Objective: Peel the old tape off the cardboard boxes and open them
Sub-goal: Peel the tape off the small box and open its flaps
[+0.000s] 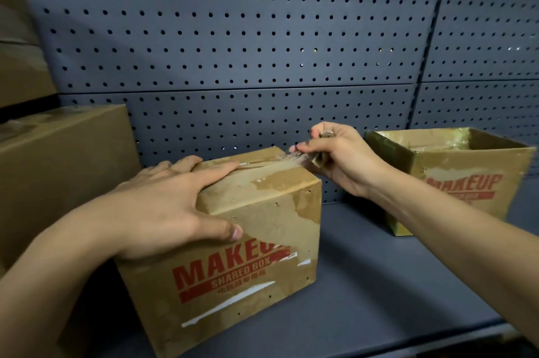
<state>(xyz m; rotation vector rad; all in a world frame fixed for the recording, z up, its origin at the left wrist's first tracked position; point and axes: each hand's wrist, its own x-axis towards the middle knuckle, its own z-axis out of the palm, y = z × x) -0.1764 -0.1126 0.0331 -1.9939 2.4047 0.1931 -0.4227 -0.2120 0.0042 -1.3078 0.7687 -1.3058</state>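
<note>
A closed brown cardboard box (233,279) with red "MAKEUP SHARED BOX" print stands on the dark shelf in the middle. My left hand (172,200) presses flat on its top, thumb down the front face. A strip of clear tape (287,161) runs along the top seam and lifts off at the far right corner. My right hand (335,159) pinches the lifted end of that tape, with a crumpled wad of old tape bunched in its fingers. A second box of the same print (455,182) stands to the right with its top open.
Larger plain cardboard boxes (58,159) are stacked at the left against the shelf. A grey pegboard wall (262,37) closes the back. The dark shelf surface (379,284) runs out to a front edge at the lower right.
</note>
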